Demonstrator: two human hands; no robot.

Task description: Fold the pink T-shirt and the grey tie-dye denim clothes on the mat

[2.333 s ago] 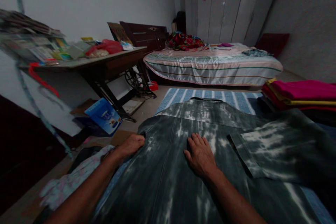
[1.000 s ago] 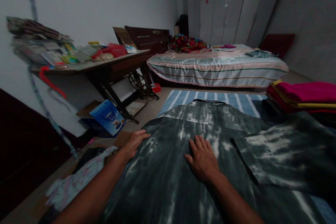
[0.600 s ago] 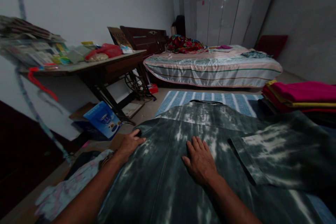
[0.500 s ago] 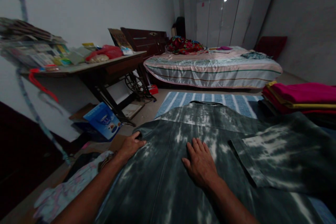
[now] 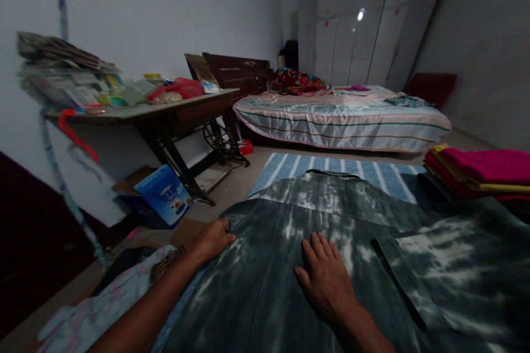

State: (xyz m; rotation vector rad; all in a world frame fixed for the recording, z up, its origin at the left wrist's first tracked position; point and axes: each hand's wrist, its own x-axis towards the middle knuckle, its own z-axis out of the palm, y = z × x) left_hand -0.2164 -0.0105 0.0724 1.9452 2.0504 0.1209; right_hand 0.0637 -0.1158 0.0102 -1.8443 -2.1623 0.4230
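Left fingers (image 5: 221,227) perhaps gripping shirt (image 5: 265,287) edge.

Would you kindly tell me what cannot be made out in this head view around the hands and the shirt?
Head view only:
- shirt: lower part cut off by the bottom edge.
- left hand: it curls at the shirt's edge, dim; grip unclear.
- right hand: palm hides the cloth beneath.
- papers: blurred, print unreadable.
- folded cloths: cut off by the right edge.

Shirt (image 5: 269,276) cut off bottom, right; left hand (image 5: 212,239) fingertips perhaps tucked under edge.
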